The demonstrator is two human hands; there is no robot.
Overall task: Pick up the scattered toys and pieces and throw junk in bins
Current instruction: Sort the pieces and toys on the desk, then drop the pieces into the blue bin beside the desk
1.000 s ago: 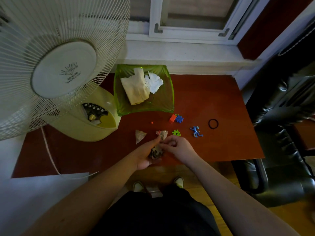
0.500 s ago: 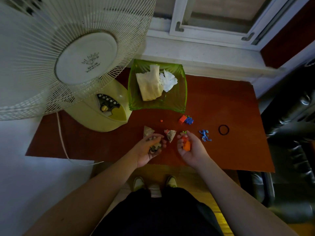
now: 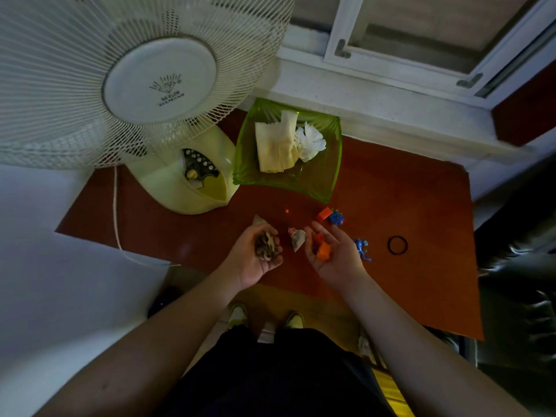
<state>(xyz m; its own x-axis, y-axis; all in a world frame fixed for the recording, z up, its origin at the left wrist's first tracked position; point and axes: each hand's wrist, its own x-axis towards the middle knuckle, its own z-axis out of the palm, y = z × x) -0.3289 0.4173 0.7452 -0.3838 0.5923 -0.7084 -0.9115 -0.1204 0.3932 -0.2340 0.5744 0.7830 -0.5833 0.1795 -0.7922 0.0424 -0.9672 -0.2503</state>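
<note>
My left hand [image 3: 258, 260] is palm up over the table's front edge, cupping a crumpled brown wad of junk [image 3: 266, 246]. My right hand [image 3: 334, 254] is also palm up beside it, holding small orange toy pieces [image 3: 322, 249]. Between the hands lies a torn wrapper scrap [image 3: 298, 238]; another scrap [image 3: 259, 220] peeks out behind the left fingers. A red block [image 3: 324, 214], a blue gear piece [image 3: 336, 218], a blue figure [image 3: 362, 248], a tiny red bead [image 3: 286, 211] and a black ring [image 3: 397, 245] lie on the red-brown table [image 3: 421, 212]. The green bin [image 3: 328, 188] holds paper and tissue.
A big white fan [image 3: 144, 79] stands at the left, its base [image 3: 186, 188] on the table and its cord [image 3: 117, 224] trailing off the front. A window sill [image 3: 391, 103] runs behind. A black chair [image 3: 517, 266] is at the right. My shoes [image 3: 264, 317] are below.
My hands have drawn apart and turned palm up: the left keeps the crumpled junk, the right now shows orange pieces in its palm. The camera has moved closer.
</note>
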